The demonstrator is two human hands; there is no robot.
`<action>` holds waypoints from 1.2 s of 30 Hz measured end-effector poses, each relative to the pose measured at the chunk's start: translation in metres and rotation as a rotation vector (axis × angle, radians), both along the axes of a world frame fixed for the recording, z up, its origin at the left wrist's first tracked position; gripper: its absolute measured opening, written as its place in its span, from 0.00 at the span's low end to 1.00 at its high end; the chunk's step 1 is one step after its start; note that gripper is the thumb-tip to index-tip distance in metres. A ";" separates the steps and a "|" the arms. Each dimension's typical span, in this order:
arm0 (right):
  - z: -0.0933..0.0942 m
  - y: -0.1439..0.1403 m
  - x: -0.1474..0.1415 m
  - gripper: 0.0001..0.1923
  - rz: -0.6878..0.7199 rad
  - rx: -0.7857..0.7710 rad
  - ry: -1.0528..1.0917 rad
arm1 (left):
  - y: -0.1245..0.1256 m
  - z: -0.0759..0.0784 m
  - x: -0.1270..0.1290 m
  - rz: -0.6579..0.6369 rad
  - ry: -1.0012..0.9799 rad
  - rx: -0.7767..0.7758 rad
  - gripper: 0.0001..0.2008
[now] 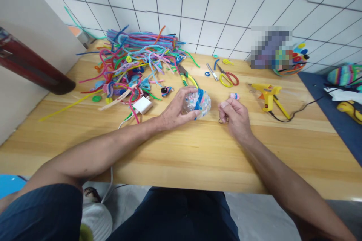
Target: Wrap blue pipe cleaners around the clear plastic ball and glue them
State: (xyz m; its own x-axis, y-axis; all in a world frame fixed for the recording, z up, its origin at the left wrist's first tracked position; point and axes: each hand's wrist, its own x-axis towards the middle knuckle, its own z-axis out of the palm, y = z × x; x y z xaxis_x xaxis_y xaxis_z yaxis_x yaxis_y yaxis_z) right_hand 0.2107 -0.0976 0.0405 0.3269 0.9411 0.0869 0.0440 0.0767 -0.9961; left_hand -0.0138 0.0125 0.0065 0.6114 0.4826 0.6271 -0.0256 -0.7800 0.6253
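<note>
One clear ball [207, 104], crossed by one blue strip [200, 98], is in the left hand [182, 108], whose half-open fingers curve round it. At the ball's 4 o'clock, the right hand [234, 116] pinches closed on one thin loop [220, 121]; one pink piece [234, 96] shows just past its knuckles, held or not I cannot tell. From the ball, the surface [195, 150] carries one pliers [183, 72] at 11 o'clock, one cutter [212, 72] and one scissors [226, 74] at 1, one glue gun [267, 96] at 3, one charger [143, 105] at 9, and uncountably tangled pipe cleaners [141, 41] at 10.
</note>
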 end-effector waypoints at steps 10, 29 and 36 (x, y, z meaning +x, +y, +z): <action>0.000 0.001 -0.001 0.22 0.020 0.052 -0.026 | 0.000 0.000 0.001 -0.007 -0.026 0.015 0.33; -0.019 0.006 0.022 0.12 -0.050 0.142 -1.031 | -0.001 0.002 0.000 -0.006 0.002 -0.010 0.33; -0.021 0.003 0.030 0.07 0.007 0.178 -1.428 | -0.001 0.002 0.000 -0.002 -0.001 -0.004 0.33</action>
